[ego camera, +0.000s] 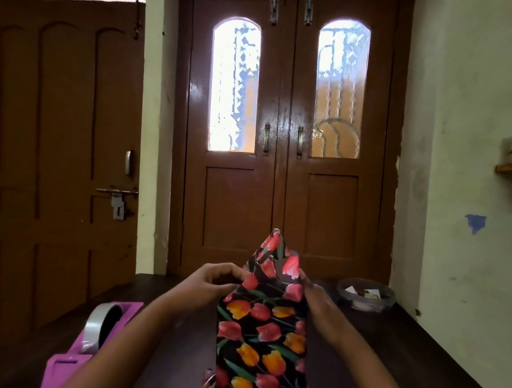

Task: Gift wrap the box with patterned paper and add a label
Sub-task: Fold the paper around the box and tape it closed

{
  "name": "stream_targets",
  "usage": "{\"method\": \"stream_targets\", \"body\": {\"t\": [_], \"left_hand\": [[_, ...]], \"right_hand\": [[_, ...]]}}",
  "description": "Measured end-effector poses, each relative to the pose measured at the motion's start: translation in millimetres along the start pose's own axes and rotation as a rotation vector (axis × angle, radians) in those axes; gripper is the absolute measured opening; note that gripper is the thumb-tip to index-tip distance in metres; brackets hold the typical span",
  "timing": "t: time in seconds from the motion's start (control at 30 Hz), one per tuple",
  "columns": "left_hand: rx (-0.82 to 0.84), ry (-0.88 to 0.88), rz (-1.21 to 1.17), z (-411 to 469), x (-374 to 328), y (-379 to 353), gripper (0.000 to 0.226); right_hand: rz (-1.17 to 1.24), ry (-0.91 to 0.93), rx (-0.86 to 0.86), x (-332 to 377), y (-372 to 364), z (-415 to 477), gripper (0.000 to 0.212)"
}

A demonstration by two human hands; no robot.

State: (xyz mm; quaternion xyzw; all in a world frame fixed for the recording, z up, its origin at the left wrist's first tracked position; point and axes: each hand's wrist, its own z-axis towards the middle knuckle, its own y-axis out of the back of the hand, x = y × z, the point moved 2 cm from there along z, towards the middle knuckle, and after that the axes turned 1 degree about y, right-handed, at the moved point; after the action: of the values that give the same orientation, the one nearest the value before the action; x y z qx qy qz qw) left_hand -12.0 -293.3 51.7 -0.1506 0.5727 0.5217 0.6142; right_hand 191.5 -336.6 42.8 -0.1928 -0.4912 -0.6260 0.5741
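Upright, glossy tulip-print paper [261,331] around the box, peaked end pinched by both hands' fingers [232,275].

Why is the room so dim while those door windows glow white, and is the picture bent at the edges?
Head view: the arched door panes are backlit and blown out, leaving the table and both hands murky; the wide lens bows the door frames and side walls; the tulip-patterned wrapping paper is fairly sharp, though the tape dispenser looks soft.
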Motion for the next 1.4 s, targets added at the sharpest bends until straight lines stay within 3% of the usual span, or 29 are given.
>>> {"method": "stream_targets", "body": {"t": [0.17, 0.23, 0.33, 0.37, 0.43, 0.5, 0.57, 0.73, 0.93, 1.1, 1.27, 1.37, 1.4], "left_hand": [[-0.072, -0.055, -0.019, 1.7, 3.2, -0.4, 0.015], [-0.115, -0.113, 0.056, 0.5, -3.6, -3.7, 0.009], [-0.277, -0.221, 0.14, -7.9, -27.2, -8.3, 0.011], [-0.259, -0.244, 0.152, -11.8, -37.1, -10.1, 0.014], [-0.064, -0.244, 0.227, -18.0, -49.2, -15.7, 0.035], [0.092, -0.211, 0.372, -22.1, -52.6, -20.3, 0.065], [0.073, -0.231, 0.515, -21.0, -53.5, -20.6, 0.074], [-0.114, -0.341, 0.609, -18.9, -69.8, -24.2, 0.025], [-0.14, -0.406, 0.611, -26.0, -85.3, -35.2, 0.008], [-0.173, -0.498, 0.665, -40.2, -85.9, -53.0, 0.008], [0.009, -0.518, 0.83, -60.4, -69.7, -65.6, 0.018], [0.132, -0.357, 0.568, -66.1, -73.8, -56.4, 0.022], [0.078, -0.322, 0.476, -63.3, -76.3, -49.2, 0.026]], "right_hand": [[-0.192, -0.02, 0.103, -0.9, 5.1, 8.5, 0.02], [-0.25, -0.053, 0.201, 1.3, 8.8, 11.2, 0.02], [-0.316, -0.103, 0.284, 3.4, 11.9, 14.5, 0.039], [-0.325, -0.113, 0.293, 3.1, 12.5, 15.7, 0.043], [-0.31, -0.135, 0.295, 3.6, 13.6, 16.8, 0.051], [-0.271, -0.179, 0.275, 4.9, 14.7, 16.3, 0.037], [-0.223, -0.233, 0.251, 6.7, 16.4, 15.5, 0.031], [-0.134, -0.321, 0.247, 3.2, 18.1, 16.7, 0.041], [-0.142, -0.326, 0.162, 3.8, 10.7, 17.9, 0.057], [-0.102, -0.285, 0.209, 3.7, 12.1, 14.0, 0.043], [-0.297, -0.228, 0.31, 12.2, 9.5, 13.6, 0.039], [-0.411, -0.203, 0.367, 18.7, 9.4, 15.3, 0.053], [-0.414, -0.2, 0.365, 20.1, 8.2, 15.2, 0.054]]}}
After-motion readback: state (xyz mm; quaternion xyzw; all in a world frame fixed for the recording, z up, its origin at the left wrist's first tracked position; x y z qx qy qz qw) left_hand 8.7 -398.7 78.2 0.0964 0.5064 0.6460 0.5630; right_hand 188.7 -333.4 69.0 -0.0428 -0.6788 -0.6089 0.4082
